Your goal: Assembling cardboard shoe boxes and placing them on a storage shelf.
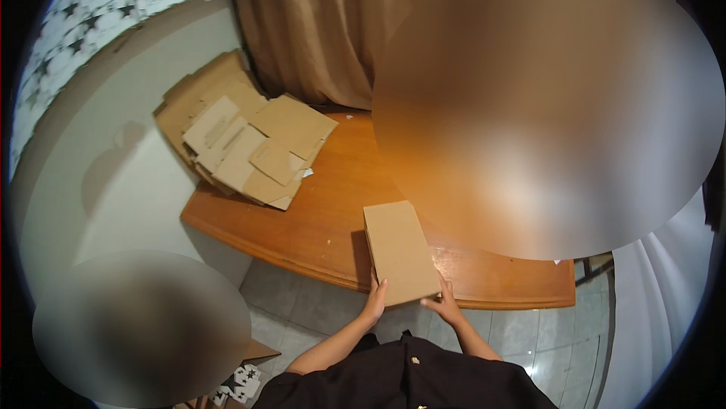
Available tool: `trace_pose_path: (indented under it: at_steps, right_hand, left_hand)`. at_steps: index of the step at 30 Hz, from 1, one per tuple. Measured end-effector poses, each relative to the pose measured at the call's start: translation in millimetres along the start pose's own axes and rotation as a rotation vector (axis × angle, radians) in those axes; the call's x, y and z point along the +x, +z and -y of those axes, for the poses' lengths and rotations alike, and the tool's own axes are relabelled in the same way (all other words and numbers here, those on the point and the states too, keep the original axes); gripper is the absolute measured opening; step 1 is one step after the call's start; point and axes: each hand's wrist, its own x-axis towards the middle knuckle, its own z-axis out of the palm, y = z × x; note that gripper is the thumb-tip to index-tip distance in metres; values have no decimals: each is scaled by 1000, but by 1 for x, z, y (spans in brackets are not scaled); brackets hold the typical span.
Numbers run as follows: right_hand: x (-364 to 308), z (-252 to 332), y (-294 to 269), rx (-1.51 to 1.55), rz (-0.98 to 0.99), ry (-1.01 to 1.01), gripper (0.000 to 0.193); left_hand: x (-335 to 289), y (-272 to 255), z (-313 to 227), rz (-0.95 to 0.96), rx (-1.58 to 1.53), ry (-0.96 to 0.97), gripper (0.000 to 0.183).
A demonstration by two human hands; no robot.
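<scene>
A closed brown cardboard box [398, 254], longer than it is wide, sits at the front edge of the wooden table [333, 182], its near end reaching over that edge. Along its left side, close to the near end, my left hand [375, 300] grips it with the thumb toward the top. My right hand [446, 305] holds the near right corner, its fingers partly hidden behind the side. The box's underside cannot be seen.
Flattened cardboard pieces [261, 148] lie stacked at the table's left end, leaning on the pale wall [113, 159]. A brown curtain [310, 31] hangs behind. White fabric [658, 311] drapes at the right. Two large blurred patches hide the upper right and lower left.
</scene>
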Motion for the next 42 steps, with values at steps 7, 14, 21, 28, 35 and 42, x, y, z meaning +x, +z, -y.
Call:
trace_pose_path:
  at_steps: [7, 14, 21, 28, 35, 42]
  right_hand:
    - [-40, 51, 49, 256, 252, -322, 108]
    - [-97, 153, 138, 306, 673, -419, 104]
    - [-182, 214, 229, 373, 1066, -722, 103]
    - [-319, 264, 318, 496, 1392, -947, 96]
    - [-492, 339, 398, 685, 1527, -1055, 83]
    - [-627, 457, 465, 1049, 1364, -1386, 67]
  left_hand:
    - [-133, -1, -81, -285, -236, 220, 67]
    - [-274, -56, -124, -685, -86, 451, 71]
    - [-426, -68, -161, -1043, -45, 629, 70]
    - [-601, -77, -170, -1286, 89, 712, 67]
    - [-782, -86, -213, -1509, 136, 810, 69]
    - [-941, -118, -296, -1604, 513, 859, 71]
